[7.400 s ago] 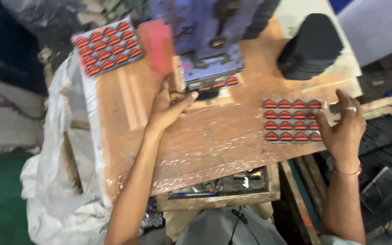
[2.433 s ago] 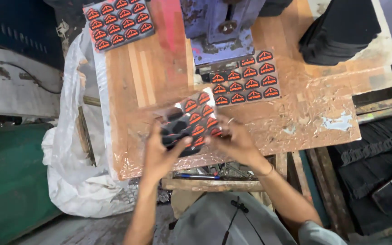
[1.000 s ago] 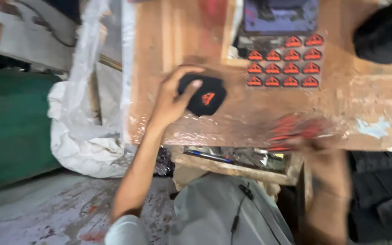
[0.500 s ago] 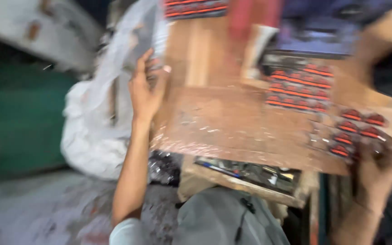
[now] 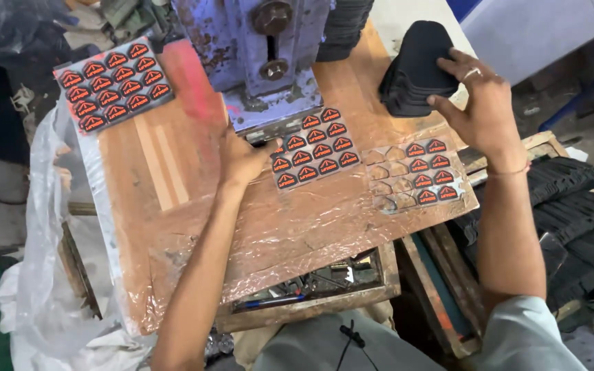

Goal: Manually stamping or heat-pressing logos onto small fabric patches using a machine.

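- The left hand lies flat, fingers spread and holding nothing, pressing the edge of a sheet of red-and-black badge stickers at the foot of the worn blue metal press
- The right hand rests open-fingered on a stack of black fabric pieces, gripping nothing
- A partly emptied sticker sheet lies between them on the film-wrapped wooden counter
- Another full sticker sheet sits at the far left corner

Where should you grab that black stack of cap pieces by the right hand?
Grip the black stack by its two long sides, coming down from above. It lies flat on the wooden table with its top bare, and the right hand already rests on its near edge.
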